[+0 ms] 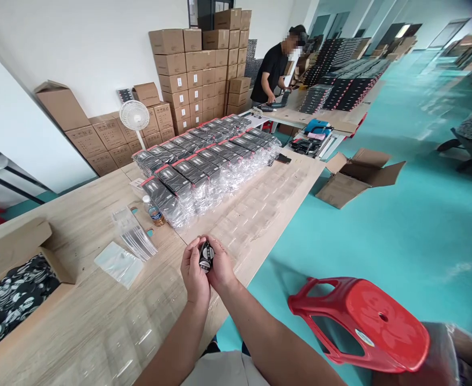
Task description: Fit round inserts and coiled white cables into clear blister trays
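A wooden table [79, 225] carries shrink-wrapped black boxes [196, 171], a water bottle [154, 211] and apparently clear plastic bags [133, 233].

On the long table [99, 225], rows of shrink-wrapped packs [196, 171] stand beyond a water bottle [154, 212] and clear plastic bags [119, 262], with an open carton [10, 252] at its left end; a plastic stool [360, 321] and a second open carton [356, 177] sit on the floor [400, 241] to its right, stacked cartons [196, 75] behind
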`<state>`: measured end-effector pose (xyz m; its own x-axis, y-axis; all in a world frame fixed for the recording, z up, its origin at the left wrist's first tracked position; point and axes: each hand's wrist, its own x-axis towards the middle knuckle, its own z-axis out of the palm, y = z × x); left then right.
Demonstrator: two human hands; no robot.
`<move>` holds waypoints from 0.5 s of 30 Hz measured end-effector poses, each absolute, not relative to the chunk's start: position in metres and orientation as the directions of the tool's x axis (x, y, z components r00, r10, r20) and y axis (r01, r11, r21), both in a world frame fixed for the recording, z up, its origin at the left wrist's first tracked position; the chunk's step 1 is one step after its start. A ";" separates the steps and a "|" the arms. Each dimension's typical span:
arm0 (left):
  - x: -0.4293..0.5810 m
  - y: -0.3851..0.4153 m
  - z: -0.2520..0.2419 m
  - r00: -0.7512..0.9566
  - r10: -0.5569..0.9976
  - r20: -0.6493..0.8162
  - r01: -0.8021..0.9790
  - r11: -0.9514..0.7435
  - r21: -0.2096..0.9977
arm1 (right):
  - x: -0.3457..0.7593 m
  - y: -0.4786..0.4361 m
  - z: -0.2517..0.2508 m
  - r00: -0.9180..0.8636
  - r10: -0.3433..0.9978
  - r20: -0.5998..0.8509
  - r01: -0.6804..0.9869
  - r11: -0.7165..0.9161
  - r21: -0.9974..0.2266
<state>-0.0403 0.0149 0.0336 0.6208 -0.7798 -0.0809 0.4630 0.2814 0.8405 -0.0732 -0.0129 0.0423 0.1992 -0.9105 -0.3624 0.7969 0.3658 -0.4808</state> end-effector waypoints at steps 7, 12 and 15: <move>-0.031 0.017 0.031 0.652 -0.756 0.055 0.269 0.299 0.916 | -0.067 -0.009 0.045 0.193 -0.918 -0.345 0.695 0.376 -0.613; -0.030 0.014 0.034 0.651 -0.758 -0.048 0.392 0.281 0.876 | -0.065 -0.007 0.051 0.142 -0.953 -0.266 0.585 0.298 -0.754; -0.032 0.011 0.034 0.586 -0.772 -0.246 0.634 0.247 0.733 | -0.070 -0.007 0.053 0.085 -0.992 -0.092 0.387 0.118 -0.914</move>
